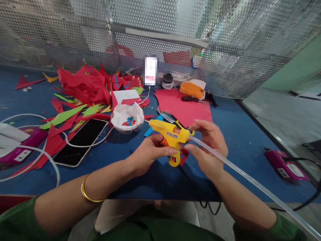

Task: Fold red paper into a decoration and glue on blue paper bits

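Note:
A yellow glue gun [173, 135] is gripped by its handle in my left hand [147, 152], its nozzle pointing left. A long translucent glue stick [235, 164] runs out of the gun's back end toward the lower right. Close behind the gun is my right hand [212, 147], thumb and fingers apart and curved, with the glue stick passing across it. Below the gun, a small red paper piece with dots [184, 155] is partly hidden. A white-lined bowl [117, 122] holding small red and blue pieces stands left of the nozzle.
Red paper scraps [85, 83] pile up at the left, near a dark phone [81, 142] and white cables. Red sheets [180, 107], scissors [167, 116] and an orange pouch [192, 89] lie behind. Purple power strips [286, 164] sit at both sides; perforated metal [160, 20] closes off the back.

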{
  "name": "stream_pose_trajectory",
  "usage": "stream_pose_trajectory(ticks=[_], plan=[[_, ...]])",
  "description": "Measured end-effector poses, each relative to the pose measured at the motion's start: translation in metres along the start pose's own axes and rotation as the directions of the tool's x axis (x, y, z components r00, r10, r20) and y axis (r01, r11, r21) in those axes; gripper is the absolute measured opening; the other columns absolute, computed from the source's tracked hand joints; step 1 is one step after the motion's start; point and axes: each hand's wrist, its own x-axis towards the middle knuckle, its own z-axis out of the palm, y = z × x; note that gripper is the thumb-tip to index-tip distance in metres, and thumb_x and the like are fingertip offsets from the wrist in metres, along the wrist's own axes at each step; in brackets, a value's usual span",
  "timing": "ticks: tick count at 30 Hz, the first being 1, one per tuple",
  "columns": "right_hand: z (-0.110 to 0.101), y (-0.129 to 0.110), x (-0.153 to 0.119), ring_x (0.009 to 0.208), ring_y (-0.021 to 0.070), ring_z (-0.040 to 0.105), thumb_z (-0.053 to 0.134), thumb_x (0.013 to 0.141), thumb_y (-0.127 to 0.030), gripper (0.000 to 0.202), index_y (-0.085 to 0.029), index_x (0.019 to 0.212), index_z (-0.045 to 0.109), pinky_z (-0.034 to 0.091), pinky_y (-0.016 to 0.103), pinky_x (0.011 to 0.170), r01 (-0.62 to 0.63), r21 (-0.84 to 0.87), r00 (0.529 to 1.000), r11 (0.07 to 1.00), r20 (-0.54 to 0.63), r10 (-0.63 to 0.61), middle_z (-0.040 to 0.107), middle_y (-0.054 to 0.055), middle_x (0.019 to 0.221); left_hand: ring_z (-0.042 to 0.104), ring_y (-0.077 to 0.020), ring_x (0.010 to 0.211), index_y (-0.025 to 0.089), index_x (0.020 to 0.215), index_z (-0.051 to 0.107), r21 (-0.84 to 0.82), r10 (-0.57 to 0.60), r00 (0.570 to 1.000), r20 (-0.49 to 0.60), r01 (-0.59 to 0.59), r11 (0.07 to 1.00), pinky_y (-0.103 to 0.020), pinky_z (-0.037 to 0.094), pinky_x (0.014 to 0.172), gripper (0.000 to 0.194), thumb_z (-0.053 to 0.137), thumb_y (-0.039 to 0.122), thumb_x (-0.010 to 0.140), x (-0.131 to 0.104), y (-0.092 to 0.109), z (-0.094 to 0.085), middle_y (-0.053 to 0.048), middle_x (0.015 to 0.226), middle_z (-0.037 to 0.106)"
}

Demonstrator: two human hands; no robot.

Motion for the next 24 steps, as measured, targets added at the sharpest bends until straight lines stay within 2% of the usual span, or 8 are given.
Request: stream_pose_trajectory(ticks=[2,4,6,11,15,19,24], plan=[[-0.0039,0.0005,0.0011,0.086,0.0228,0.064,0.077,0.080,-0.034,0.026,-0.027,0.102,0.067,0.055,0.041,0.077,0.140,-0.099,0.982,0.985,-0.112,-0.151,0.065,0.004,0.089,0.070,-0.0169,0.088,0.018,0.089,0.076,-0.011,0.003,1.000,-0.023,-0.003,1.000,-0.030,0.052,0.087,0.035,0.089,0.028,0.059,0.0002,0.0006,-0.0014,-0.004,0.097,0.077],[-0.0067,-0.0002,0.0005,0.081,0.0214,0.064,0.075,0.082,-0.024,0.016,-0.028,0.096,0.069,0.054,0.039,0.072,0.214,-0.158,0.970,0.964,-0.079,-0.229,0.067,0.002,0.085,0.070,-0.0156,0.086,0.018,0.089,0.076,-0.020,-0.001,1.000,-0.011,0.001,1.000,-0.029,0.052,0.086,0.033,0.089,0.026,0.060,0.0000,0.0011,-0.0015,-0.004,0.096,0.077],[-0.0082,-0.0016,-0.0013,0.081,0.0206,0.065,0.073,0.083,-0.019,0.020,-0.031,0.098,0.071,0.055,0.039,0.071,0.257,-0.185,0.964,0.949,-0.025,-0.266,0.070,0.002,0.088,0.070,-0.0148,0.085,0.018,0.089,0.076,-0.037,-0.006,1.000,0.023,0.007,0.999,-0.028,0.052,0.086,0.031,0.088,0.024,0.061,-0.0004,0.0014,-0.0005,-0.004,0.093,0.078],[-0.0075,-0.0034,-0.0046,0.078,0.0216,0.067,0.073,0.083,-0.020,0.023,-0.034,0.101,0.074,0.057,0.044,0.076,0.286,-0.233,0.952,0.929,-0.042,-0.304,0.073,0.001,0.088,0.072,-0.0153,0.086,0.018,0.089,0.078,-0.053,-0.005,0.997,0.072,0.009,0.999,-0.027,0.053,0.086,0.027,0.087,0.020,0.063,-0.0012,0.0022,0.0015,-0.004,0.091,0.079],[-0.0056,-0.0040,-0.0048,0.077,0.0194,0.067,0.075,0.081,-0.016,0.030,-0.035,0.104,0.074,0.057,0.043,0.078,0.307,-0.190,0.943,0.933,-0.068,-0.324,0.074,-0.001,0.085,0.072,-0.0160,0.086,0.018,0.088,0.078,-0.070,0.001,0.994,0.109,0.007,0.998,-0.028,0.054,0.085,0.024,0.085,0.020,0.065,-0.0014,0.0019,0.0016,-0.004,0.092,0.079],[-0.0041,-0.0036,-0.0051,0.075,0.0204,0.068,0.073,0.083,-0.020,0.023,-0.034,0.101,0.073,0.058,0.043,0.075,0.269,-0.199,0.955,0.942,-0.069,-0.288,0.074,0.000,0.084,0.072,-0.0158,0.084,0.018,0.086,0.078,-0.069,0.002,0.994,0.113,0.006,0.998,-0.027,0.055,0.084,0.023,0.086,0.019,0.065,-0.0010,0.0016,0.0030,-0.004,0.091,0.079],[-0.0011,-0.0002,-0.0042,0.073,0.0179,0.067,0.076,0.081,-0.018,0.022,-0.031,0.099,0.074,0.057,0.037,0.069,0.329,-0.171,0.929,0.929,-0.119,-0.351,0.072,-0.001,0.084,0.071,-0.0151,0.083,0.017,0.087,0.078,-0.067,0.021,0.993,0.117,-0.013,0.998,-0.026,0.054,0.083,0.024,0.086,0.021,0.065,0.0004,-0.0001,0.0019,-0.004,0.090,0.079]])
